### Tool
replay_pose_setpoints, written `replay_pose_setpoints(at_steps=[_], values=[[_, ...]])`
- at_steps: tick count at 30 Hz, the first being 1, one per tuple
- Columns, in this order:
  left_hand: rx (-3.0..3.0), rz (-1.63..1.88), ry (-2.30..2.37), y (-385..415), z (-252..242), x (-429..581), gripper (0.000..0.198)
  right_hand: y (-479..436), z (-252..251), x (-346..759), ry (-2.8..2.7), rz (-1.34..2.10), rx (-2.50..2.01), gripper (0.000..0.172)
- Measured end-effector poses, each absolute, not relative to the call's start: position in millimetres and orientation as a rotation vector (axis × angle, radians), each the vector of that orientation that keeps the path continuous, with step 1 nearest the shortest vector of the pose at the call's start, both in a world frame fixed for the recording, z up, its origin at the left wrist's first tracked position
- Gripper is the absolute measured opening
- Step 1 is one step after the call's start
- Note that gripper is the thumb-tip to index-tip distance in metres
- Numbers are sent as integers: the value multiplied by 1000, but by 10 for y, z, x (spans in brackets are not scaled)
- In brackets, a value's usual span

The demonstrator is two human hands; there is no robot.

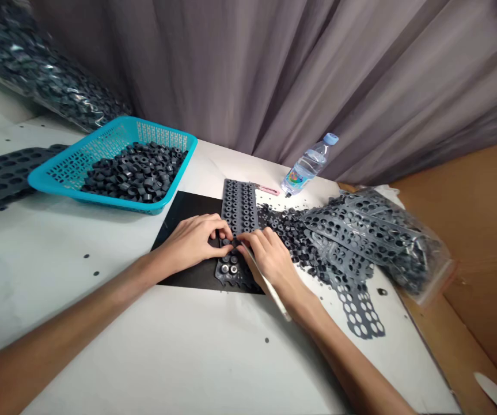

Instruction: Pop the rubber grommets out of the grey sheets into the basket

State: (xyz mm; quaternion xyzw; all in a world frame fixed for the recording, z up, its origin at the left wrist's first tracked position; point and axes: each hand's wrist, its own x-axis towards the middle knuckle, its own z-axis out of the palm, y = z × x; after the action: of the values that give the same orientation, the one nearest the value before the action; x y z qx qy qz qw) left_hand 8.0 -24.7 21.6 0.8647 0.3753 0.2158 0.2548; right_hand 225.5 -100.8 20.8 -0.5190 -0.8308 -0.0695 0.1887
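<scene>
A dark grey rubber sheet (240, 202) with rows of raised round rings lies lengthwise on a black mat (188, 213). My left hand (194, 239) is closed in a pinch, thumb and forefinger on one of the rings in the sheet's near half. Close against those fingertips, my right hand (272, 256) is closed around a slim white pen-like tool (276, 297); its tip is hidden at the sheet. Just below the fingers, two rings show pale, shiny centres.
A blue basket (179, 178) of loose black rings stands left. Rightward lie a pile of rings (291, 230), punched-out sheets (352, 230) and a clear plastic bag (425, 259). Behind are a water bottle (308, 167) and a pink cutter (268, 189). A large filled bag (45, 69) sits back left.
</scene>
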Motion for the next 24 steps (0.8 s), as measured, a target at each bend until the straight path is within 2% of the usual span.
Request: replay_pose_setpoints(at_steps=[6, 13, 24], values=[[2365, 582, 972, -260, 220, 62, 12, -947, 324, 2617, -1964, -258, -1775, 30], [2381, 618, 994, -262, 205, 76, 11, -1050, 474, 2473, -2129, 335, -1479, 17], [2384, 628, 1006, -249, 186, 87, 11, -1045, 442, 2373, -2312, 254, -1325, 22]])
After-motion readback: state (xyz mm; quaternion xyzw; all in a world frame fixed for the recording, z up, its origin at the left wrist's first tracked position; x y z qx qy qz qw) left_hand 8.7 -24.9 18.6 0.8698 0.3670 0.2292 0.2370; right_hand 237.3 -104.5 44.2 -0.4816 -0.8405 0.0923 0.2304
